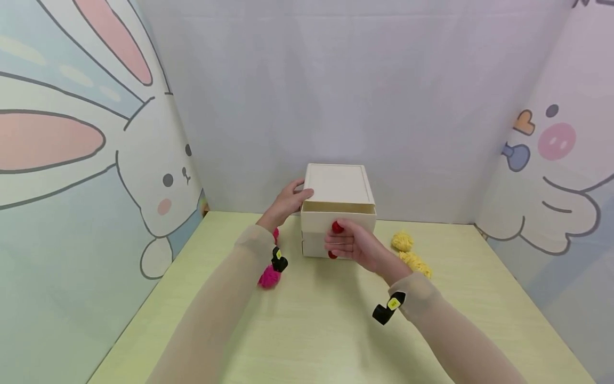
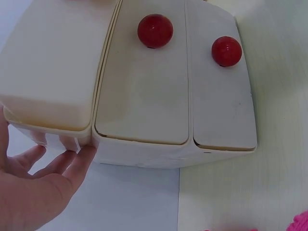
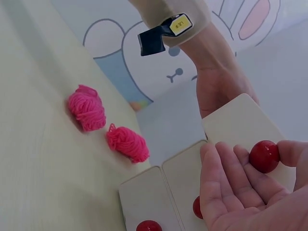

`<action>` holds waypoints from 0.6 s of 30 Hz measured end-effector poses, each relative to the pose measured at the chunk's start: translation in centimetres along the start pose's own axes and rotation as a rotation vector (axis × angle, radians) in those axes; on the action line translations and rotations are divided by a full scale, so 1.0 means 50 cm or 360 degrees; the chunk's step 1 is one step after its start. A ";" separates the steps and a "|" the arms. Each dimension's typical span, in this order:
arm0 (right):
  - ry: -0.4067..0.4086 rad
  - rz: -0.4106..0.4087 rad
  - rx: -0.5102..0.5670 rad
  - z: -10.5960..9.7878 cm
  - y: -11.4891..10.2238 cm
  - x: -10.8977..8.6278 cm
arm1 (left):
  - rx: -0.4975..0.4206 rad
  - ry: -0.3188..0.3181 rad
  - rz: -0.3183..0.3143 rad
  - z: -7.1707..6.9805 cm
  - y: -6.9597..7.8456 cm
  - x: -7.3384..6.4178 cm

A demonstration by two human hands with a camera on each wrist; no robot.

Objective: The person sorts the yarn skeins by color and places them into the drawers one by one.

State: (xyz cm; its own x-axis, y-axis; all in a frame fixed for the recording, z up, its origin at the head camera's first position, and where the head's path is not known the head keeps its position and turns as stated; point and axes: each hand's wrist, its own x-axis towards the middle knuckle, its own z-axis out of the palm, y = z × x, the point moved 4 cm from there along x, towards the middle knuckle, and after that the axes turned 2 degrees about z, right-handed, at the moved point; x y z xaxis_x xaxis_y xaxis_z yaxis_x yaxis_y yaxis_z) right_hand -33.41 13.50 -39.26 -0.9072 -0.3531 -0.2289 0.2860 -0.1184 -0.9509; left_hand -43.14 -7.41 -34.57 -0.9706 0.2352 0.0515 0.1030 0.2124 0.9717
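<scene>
A small white drawer cabinet (image 1: pixel 314 245) with red ball knobs stands at the far side of the table. Its top drawer (image 2: pixel 53 62) juts out past the middle drawer (image 2: pixel 144 91) and the bottom drawer (image 2: pixel 224 106). My left hand (image 1: pixel 288 201) grips the cabinet's upper left edge, thumb over the top and fingers against the side. With my right hand (image 1: pixel 357 245) I pinch the top drawer's red knob (image 3: pixel 264 156) between thumb and finger. The other fingers stretch out in front of the lower drawers, partly covering the middle drawer's knob (image 3: pixel 197 207).
Two pink yarn bundles (image 3: pixel 86 108) lie left of the cabinet, and yellow yarn bundles (image 1: pixel 402 241) lie to its right. A pale cloth wall (image 1: pixel 336 96) rises behind, with a rabbit-print panel (image 1: pixel 163 213) at left and another printed panel (image 1: pixel 527 186) at right.
</scene>
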 end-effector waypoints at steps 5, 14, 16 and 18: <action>-0.0054 -0.0019 -0.0013 0.006 0.005 -0.015 | -0.0001 -0.0009 0.0014 -0.001 -0.001 -0.003; -0.0078 -0.0040 -0.0045 0.017 0.014 -0.049 | 0.0010 -0.0011 0.0037 0.000 0.001 -0.007; -0.0083 -0.0042 -0.0051 0.019 0.017 -0.055 | 0.0006 -0.0012 0.0043 0.000 0.002 -0.008; -0.0096 -0.0043 -0.0055 0.020 0.020 -0.061 | 0.0006 -0.0017 0.0044 -0.001 0.002 -0.008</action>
State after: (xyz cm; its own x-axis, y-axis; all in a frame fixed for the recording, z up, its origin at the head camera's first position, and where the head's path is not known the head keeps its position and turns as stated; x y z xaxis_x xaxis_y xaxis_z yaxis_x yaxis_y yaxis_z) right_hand -30.06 13.51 -39.33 -0.8939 -0.4053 -0.1913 0.2502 -0.0970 -0.9633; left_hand -42.73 -7.52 -34.48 -0.9651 0.2508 0.0756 0.1303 0.2092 0.9691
